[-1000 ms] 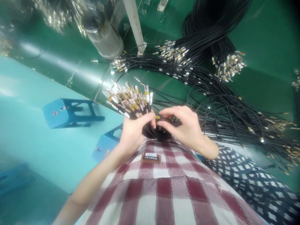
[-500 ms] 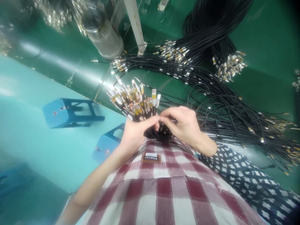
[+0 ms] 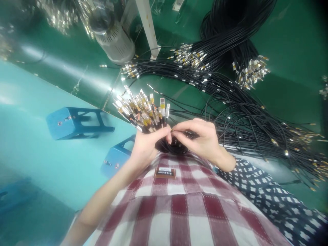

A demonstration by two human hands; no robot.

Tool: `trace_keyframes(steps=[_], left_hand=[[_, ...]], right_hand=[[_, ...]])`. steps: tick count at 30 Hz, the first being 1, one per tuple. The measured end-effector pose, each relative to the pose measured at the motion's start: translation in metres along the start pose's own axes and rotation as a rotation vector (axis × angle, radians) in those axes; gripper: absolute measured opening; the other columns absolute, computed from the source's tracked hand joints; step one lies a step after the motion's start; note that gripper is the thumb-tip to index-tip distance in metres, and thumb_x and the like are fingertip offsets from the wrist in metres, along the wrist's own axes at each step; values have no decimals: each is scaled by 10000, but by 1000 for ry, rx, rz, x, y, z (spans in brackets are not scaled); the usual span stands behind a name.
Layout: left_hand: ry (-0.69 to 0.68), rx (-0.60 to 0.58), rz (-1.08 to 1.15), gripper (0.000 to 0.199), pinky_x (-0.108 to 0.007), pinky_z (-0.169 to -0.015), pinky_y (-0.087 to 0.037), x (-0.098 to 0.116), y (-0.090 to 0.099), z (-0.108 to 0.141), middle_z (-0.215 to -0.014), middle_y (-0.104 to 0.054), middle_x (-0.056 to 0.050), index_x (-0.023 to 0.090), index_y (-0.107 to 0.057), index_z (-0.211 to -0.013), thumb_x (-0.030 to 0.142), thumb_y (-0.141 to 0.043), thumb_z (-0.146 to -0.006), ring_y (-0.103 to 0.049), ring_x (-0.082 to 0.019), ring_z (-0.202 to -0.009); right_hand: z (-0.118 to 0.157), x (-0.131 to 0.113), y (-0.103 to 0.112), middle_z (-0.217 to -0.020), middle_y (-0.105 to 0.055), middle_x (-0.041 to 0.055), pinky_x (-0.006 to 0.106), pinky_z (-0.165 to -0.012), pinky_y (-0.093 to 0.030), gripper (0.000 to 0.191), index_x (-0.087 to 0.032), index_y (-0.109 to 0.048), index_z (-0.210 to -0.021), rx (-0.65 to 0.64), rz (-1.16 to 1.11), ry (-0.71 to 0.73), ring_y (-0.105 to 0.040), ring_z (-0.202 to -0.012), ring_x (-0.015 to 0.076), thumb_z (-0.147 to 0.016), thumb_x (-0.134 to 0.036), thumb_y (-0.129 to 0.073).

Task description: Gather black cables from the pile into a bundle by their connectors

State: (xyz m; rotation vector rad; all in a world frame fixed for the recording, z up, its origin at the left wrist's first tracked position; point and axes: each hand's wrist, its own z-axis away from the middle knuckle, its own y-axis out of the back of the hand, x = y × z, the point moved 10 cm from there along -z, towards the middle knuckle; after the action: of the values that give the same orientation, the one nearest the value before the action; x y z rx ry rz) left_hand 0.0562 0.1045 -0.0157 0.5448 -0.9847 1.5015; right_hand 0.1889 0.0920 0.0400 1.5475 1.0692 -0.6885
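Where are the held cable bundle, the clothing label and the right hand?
Cable bundle [image 3: 145,116]: head view, metal-tipped ends.
Clothing label [image 3: 165,173]: head view, its middle.
Right hand [image 3: 202,136]: head view, back of hand.

Glossy green tabletop [image 3: 294,44], light glaring along its left part. Toward the back right lies a thick hank of black cables [image 3: 235,27], its ends tipped silver and yellow. Nearer, loose black cables [image 3: 246,109] sprawl rightward. Back left stand a pale, vented cylindrical device [image 3: 116,46] and a white post [image 3: 146,27].
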Motion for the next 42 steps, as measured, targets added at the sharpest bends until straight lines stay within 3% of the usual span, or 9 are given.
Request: trace_keyframes(steps=[4, 10, 13, 16, 19, 27, 31, 36, 42], left_hand=[[31, 0, 9, 187, -263, -614, -488, -2, 0, 0, -513, -574, -17, 136, -615, -523, 141, -716, -681, -548, -121, -528], [24, 16, 22, 167, -254, -608, -489, -1, 2, -2, -499, -567, -6, 138, -643, -540, 134, -702, -696, -543, -113, -510], [31, 15, 37, 171, -252, -595, -487, -2, 2, -3, -504, -573, -8, 137, -648, -541, 136, -701, -703, -553, -118, -517], [46, 27, 39, 179, -256, -602, -493, -4, 4, -4, -511, -584, -12, 137, -647, -541, 152, -711, -708, -559, -120, -521], [42, 42, 42, 183, -258, -615, -499, -5, 4, -4, -516, -589, -12, 137, -639, -534, 147, -718, -699, -562, -118, -523], [26, 37, 20, 198, -270, -623, -492, -4, 3, -4, -515, -577, -17, 134, -625, -526, 145, -710, -705, -558, -126, -538], [22, 28, 29, 190, -259, -623, -480, -4, 4, -2, -523, -574, -11, 136, -626, -527, 126, -696, -704, -545, -117, -542], [29, -38, 31, 151, -272, -648, -475, -4, 2, 1, -540, -578, -17, 128, -656, -574, 143, -705, -717, -557, -131, -572], [11, 20, 104, 80, -276, -664, -488, -4, 11, 2, -548, -603, 3, 138, -709, -754, 169, -759, -701, -573, -132, -566]], right_hand=[[-2, -5, -7, -752, -745, -7, 293, -666, -435, 214, -264, -729, -808, -86, 148, 91, -659, -651, 128, -930, -265, -553], [3, -6, -7, -958, -764, -22, 297, -655, -419, 204, -328, -730, -939, -178, 245, 265, -664, -719, 127, -941, -254, -540], [5, -14, 0, -1032, -759, -19, 293, -662, -441, 172, -310, -731, -910, -132, 203, 332, -681, -747, 130, -910, -221, -583], [-2, -7, 11, -1025, -756, 34, 306, -734, -497, 110, -247, -722, -896, -23, 55, 144, -698, -867, 173, -890, -255, -613], [-8, 3, 4, -920, -753, 48, 304, -762, -509, 135, -210, -704, -896, -39, -14, -56, -690, -829, 174, -906, -288, -594], [-13, -17, -16, -782, -725, 37, 317, -657, -381, 246, -180, -675, -814, -114, 398, 240, -630, -682, 154, -967, -278, -509], [-14, -3, -15, -864, -721, 29, 307, -756, -450, 116, -183, -660, -957, -279, 101, 91, -652, -789, 160, -919, -262, -585], [-1, 16, -16, -1049, -718, 70, 299, -835, -513, 220, -167, -655, -1074, -431, -240, -161, -666, -951, 181, -918, -308, -593], [3, 11, -11, -791, -718, 14, 264, -714, -454, 181, -172, -701, -872, -236, -40, -100, -639, -713, 129, -951, -245, -555]])
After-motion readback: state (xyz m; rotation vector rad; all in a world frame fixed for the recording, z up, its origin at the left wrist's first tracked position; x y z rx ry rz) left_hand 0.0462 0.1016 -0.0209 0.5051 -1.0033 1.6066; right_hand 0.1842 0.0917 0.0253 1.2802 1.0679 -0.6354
